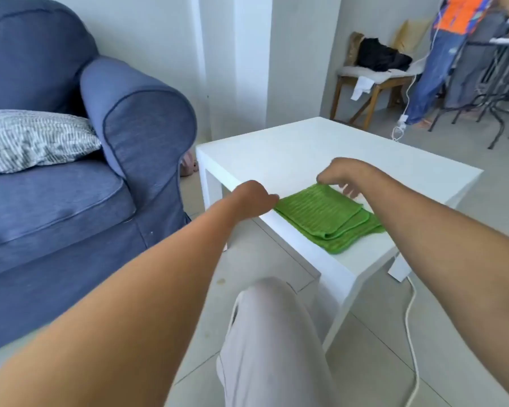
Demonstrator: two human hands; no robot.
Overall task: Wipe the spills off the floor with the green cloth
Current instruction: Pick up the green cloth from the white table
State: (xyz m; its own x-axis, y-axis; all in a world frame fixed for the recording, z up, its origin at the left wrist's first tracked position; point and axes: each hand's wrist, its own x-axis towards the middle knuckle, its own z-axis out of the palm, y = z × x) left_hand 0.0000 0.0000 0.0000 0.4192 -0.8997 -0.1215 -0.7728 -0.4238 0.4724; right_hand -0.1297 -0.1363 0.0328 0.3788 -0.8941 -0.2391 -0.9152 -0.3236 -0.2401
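A folded green cloth (326, 217) lies on the near edge of a low white table (291, 148). My left hand (254, 198) is closed at the cloth's left corner, pinching it. My right hand (340, 174) hovers at the cloth's far corner, fingers curled down onto its edge. A small brownish spot (220, 280) marks the pale tile floor (373, 345) near my knee; I see no other spill.
A blue sofa (71, 160) with a patterned cushion (27, 139) stands at the left. My knee in light trousers (271, 342) fills the bottom centre. A white cable (410, 327) runs along the floor at the right. A person (441, 60), a wooden stool (368, 83) and black table legs (491, 104) are behind.
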